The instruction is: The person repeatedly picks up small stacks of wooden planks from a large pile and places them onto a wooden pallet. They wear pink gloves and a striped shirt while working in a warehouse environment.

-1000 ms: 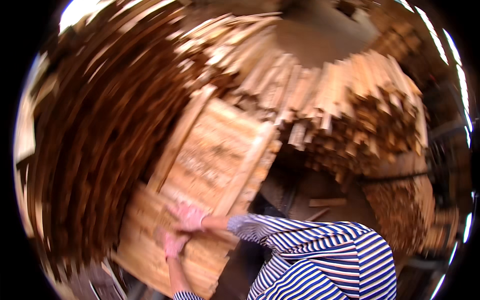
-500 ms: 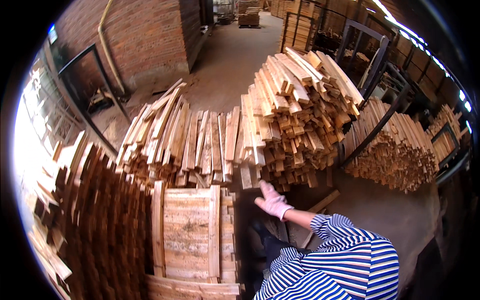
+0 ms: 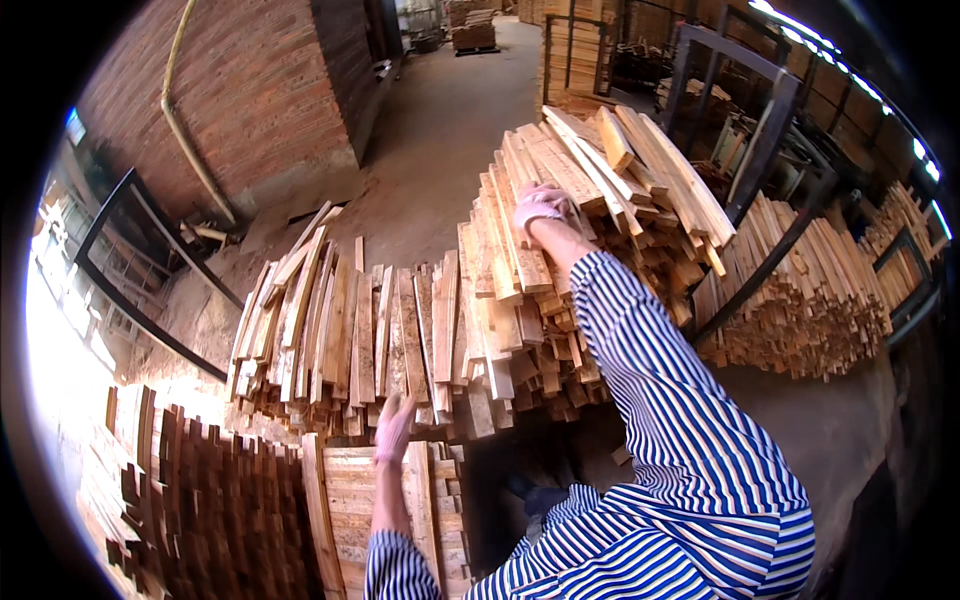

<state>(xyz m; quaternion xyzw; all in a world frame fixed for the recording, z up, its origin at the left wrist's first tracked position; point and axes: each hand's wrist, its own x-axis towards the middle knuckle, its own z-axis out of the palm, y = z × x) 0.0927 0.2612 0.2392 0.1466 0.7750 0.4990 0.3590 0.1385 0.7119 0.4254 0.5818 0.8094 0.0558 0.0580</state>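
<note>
My right hand (image 3: pixel 545 204), in a pale pink glove, is on top of the tall pile of wooden planks (image 3: pixel 515 255). Its fingers are bent over a plank, partly hidden by the hand itself. Lower down, my left hand (image 3: pixel 394 428), gloved the same way, hovers over the far edge of a slatted wooden panel (image 3: pixel 345 500). The left fingers point away from me, stretched out and holding nothing. Just beyond them lies a lower row of loose planks (image 3: pixel 340 330), stacked side by side with their ends toward me.
At the left stands a dark stack of wood pieces (image 3: pixel 225 500). Black metal frames rise at the left (image 3: pixel 150 310) and right (image 3: pixel 765 235). Another plank pile (image 3: pixel 800 290) is farther right. A brick wall (image 3: pixel 250 100) borders a floor passage (image 3: pixel 450 150) at the back.
My right hand has moved up and away from the near end of the tall pile onto its top. My left hand has come into view over the panel. The view has shifted slightly.
</note>
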